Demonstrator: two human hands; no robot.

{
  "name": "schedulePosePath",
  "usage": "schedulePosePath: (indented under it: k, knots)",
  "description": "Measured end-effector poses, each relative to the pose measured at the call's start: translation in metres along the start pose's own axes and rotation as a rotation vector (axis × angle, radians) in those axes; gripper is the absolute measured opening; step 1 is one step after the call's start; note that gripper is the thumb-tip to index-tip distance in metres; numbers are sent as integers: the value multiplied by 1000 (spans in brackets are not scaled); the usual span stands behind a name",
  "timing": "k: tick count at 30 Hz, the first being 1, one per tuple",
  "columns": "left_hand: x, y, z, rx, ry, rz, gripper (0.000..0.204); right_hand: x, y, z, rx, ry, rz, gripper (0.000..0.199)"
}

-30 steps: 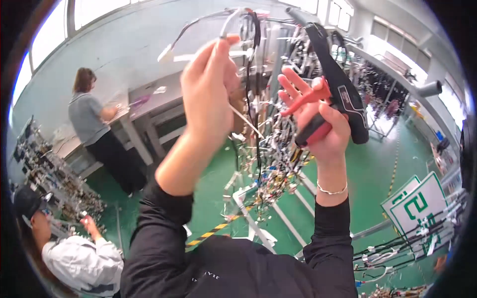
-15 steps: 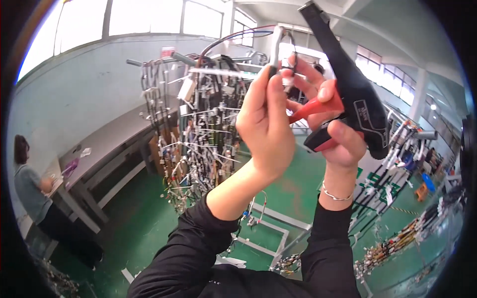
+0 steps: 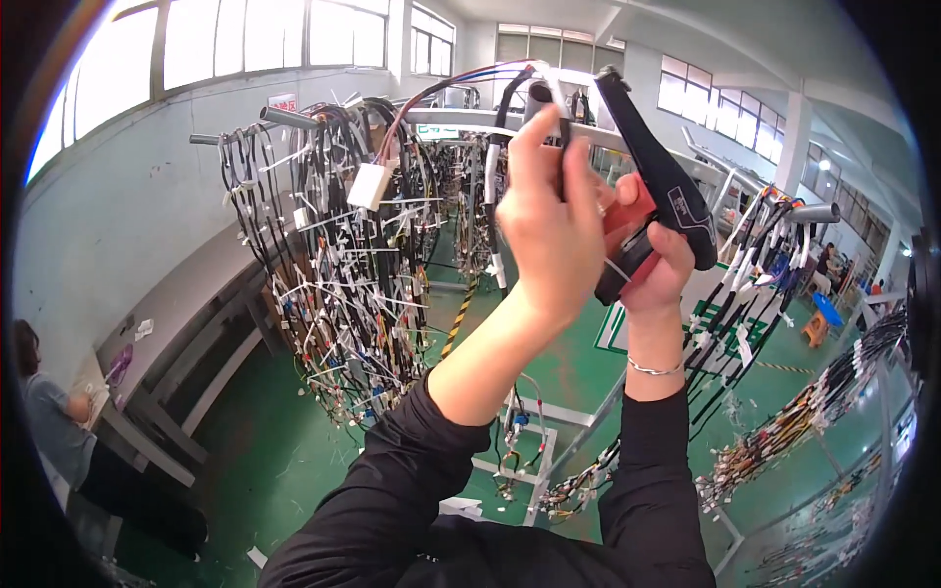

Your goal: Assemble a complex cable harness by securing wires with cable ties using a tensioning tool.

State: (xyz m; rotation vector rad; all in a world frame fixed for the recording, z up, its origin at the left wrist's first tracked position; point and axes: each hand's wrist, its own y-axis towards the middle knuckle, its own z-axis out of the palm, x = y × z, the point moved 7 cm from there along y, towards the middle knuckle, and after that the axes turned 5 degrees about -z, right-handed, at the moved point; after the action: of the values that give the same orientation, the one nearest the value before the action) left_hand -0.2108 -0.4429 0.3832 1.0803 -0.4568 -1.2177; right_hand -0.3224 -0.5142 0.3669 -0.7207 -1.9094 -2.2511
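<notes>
My left hand (image 3: 549, 225) is raised in the middle with thumb and fingers closed round a black cable, part of a wire harness; its fingers are slightly blurred. A white-wrapped stretch of that harness (image 3: 552, 82) rises above the fingertips beside the end of a grey rail. Red, blue and dark wires (image 3: 441, 86) run left from it to a hanging white connector (image 3: 370, 186). My right hand (image 3: 659, 265) grips a black cable-tie gun (image 3: 676, 186) with a red trigger (image 3: 627, 218), its long nose pointing up and left. The gun's nose is apart from the harness.
Dense bundles of harnesses (image 3: 343, 265) hang from rack pegs at left, more (image 3: 745, 265) at right. A grey workbench (image 3: 176, 284) lines the left wall, with a seated person (image 3: 54, 412) near it. A metal rack frame (image 3: 559, 416) stands low ahead. A blue-topped orange stool (image 3: 823, 318) stands far right.
My view has shifted, and more of the racks shows. My left hand has moved slightly down and right, close to the gun's trigger side. The white connector now hangs lower and plainer at left.
</notes>
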Motion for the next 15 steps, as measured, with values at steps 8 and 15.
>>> schedulePosePath:
  k: [8, 15]
  knots:
    - [17, -25, -8, 292, -221, -425, 25, -1, -51, -32, -32, 26, 98, 42]
    - [-14, -28, -42, 20, 839, 357, 20, 26, -70, -27, -99, -151, 108, 39]
